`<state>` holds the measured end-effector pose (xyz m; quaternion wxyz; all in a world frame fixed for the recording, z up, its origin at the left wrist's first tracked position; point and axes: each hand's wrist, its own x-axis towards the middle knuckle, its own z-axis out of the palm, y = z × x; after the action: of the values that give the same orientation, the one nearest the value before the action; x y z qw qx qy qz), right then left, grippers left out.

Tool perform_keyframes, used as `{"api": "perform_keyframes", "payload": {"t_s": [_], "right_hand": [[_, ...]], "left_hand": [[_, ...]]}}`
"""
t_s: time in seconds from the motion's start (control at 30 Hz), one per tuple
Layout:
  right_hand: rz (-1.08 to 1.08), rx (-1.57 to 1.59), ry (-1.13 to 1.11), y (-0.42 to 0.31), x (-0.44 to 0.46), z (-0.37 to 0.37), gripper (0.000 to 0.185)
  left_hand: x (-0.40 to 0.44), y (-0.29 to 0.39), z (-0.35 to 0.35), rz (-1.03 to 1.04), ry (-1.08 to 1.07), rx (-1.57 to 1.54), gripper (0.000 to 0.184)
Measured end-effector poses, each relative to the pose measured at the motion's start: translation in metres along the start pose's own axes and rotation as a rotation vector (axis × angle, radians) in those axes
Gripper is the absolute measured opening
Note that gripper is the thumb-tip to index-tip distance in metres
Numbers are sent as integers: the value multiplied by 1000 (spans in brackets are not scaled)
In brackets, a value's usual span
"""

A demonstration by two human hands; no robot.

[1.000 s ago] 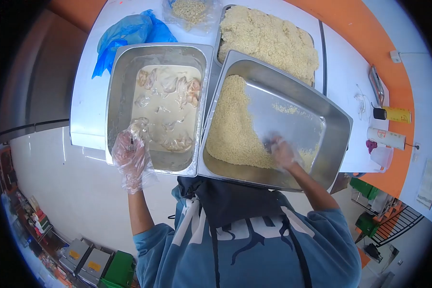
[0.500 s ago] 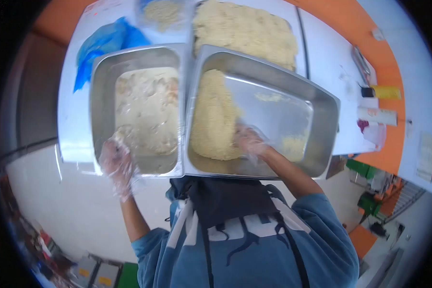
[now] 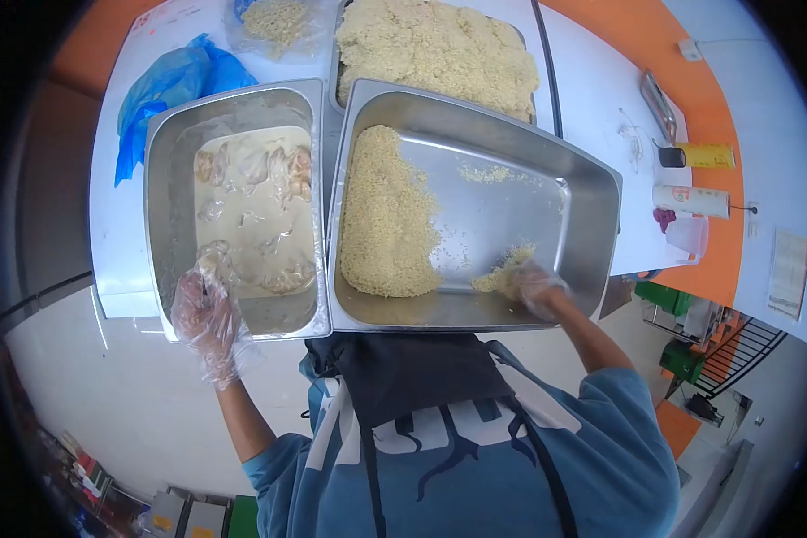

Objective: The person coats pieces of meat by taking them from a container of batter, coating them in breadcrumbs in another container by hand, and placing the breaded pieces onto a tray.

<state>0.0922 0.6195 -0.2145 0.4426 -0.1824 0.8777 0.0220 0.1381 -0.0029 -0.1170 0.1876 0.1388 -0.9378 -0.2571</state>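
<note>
My left hand (image 3: 208, 314), in a clear plastic glove, is at the front left of a deep steel pan (image 3: 166, 197). Its fingers are drawn together at the tips, with pale batter on them; whether a piece lies in them is hard to make out. Pale batter (image 3: 251, 224) with lumpy, coated pieces fills the bottom of this pan. In a second steel pan (image 3: 592, 193), my gloved right hand (image 3: 540, 289) touches a small heap of yellowish crumbs (image 3: 502, 272) near the front right. Motion blurs its fingers. A larger crumb pile (image 3: 390, 220) covers that pan's left side.
Behind the pans stands a tray (image 3: 335, 81) heaped with crumb-coated food (image 3: 435, 54). A blue plastic bag (image 3: 166, 85) and a clear bag of crumbs (image 3: 278, 22) lie at the back left. A yellow can (image 3: 708, 156) and a white roll (image 3: 695, 200) are at the right.
My right hand has moved right, from the big crumb pile's edge to the small heap in the front right of the pan. My left hand stays at the batter pan. The view has shifted slightly.
</note>
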Motion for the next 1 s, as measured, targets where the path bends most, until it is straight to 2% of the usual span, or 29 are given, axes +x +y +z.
{"api": "perform_keyframes", "payload": {"t_s": [0.03, 0.07, 0.1, 0.17, 0.2, 0.27, 0.3, 0.4, 0.5, 0.6, 0.8, 0.9, 1.0], "right_hand": [[-87, 62, 57, -21, 12, -2, 29], [35, 201, -32, -85, 15, -54, 26], [32, 526, 4, -91, 44, -32, 23], [52, 961, 46, -141, 46, -66, 27], [53, 1087, 78, -168, 40, -89, 30], [-53, 1125, 171, -208, 29, -128, 38], [-173, 1046, 218, -222, 25, -142, 42], [-799, 402, 518, -233, 42, -149, 48], [-662, -193, 568, -259, 49, -145, 54], [-578, -96, 496, -271, 57, -152, 61], [-510, -94, 546, -254, 89, -134, 66], [-473, -91, 509, -247, 93, -144, 65], [-421, -159, 623, -245, 92, -148, 65]], "left_hand": [[1, 2, -1, -19, -13, -26, 22], [2, 3, -1, -37, -27, -55, 22], [3, 5, -2, -55, -42, -82, 22], [4, 8, -4, -55, -53, -157, 21], [4, 9, -6, -60, -53, -191, 21], [3, 12, -4, -52, -8, -127, 20], [3, 12, -3, -45, 12, -97, 20], [-1, 2, 4, -100, 32, -299, 15], [-1, 5, -1, -108, -1, -252, 22], [2, 11, -6, -37, -8, -134, 25], [-1, 6, -3, -82, -17, -325, 31], [-1, 8, -5, -47, -25, -212, 33], [1, 10, -6, -1, 8, -245, 29]]}}
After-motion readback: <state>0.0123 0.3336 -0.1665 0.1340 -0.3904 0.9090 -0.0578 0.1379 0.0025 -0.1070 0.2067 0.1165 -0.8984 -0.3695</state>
